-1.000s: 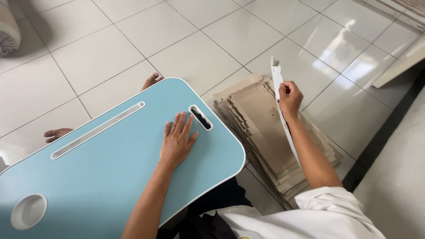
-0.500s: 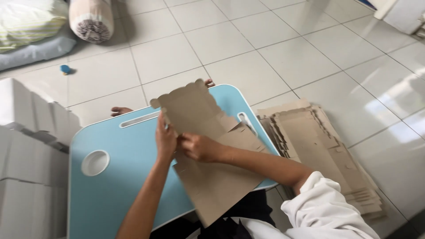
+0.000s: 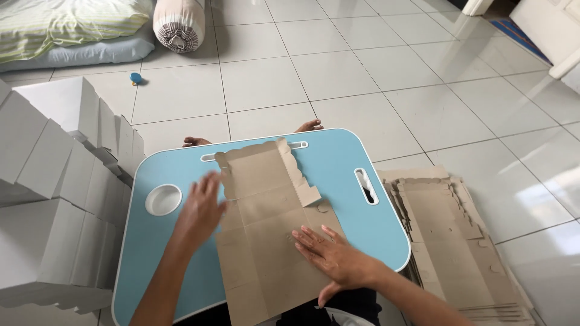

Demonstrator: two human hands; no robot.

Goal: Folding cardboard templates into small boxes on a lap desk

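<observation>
the left hand (image 3: 199,212) lies flat with fingers spread, its fingertips on the left edge of a flat brown cardboard box blank (image 3: 269,229); it grips nothing. the right hand (image 3: 335,256) rests palm down on the lower right part of the same blank, fingers splayed and pointing left, also grasping nothing. the two hands are apart, one on each side of the sheet.

the cardboard box blank lies unfolded on the light blue worktop (image 3: 338,163), a small lap table with rounded corners. the blank runs from near the far edge of the worktop down past its near edge, and it shows crease lines and scalloped flaps at the top. a round white cup recess (image 3: 163,200) sits in the worktop just left of the left hand, and a narrow slot (image 3: 367,185) lies to the right of the blank.

on the tiled floor (image 3: 374,66) right of the worktop lies a stack of flat brown blanks (image 3: 453,241). to the left stand white folded boxes (image 3: 54,181), piled up. further away are a striped bolster (image 3: 177,21), a green striped pillow (image 3: 66,21) and a small blue object (image 3: 136,78).
</observation>
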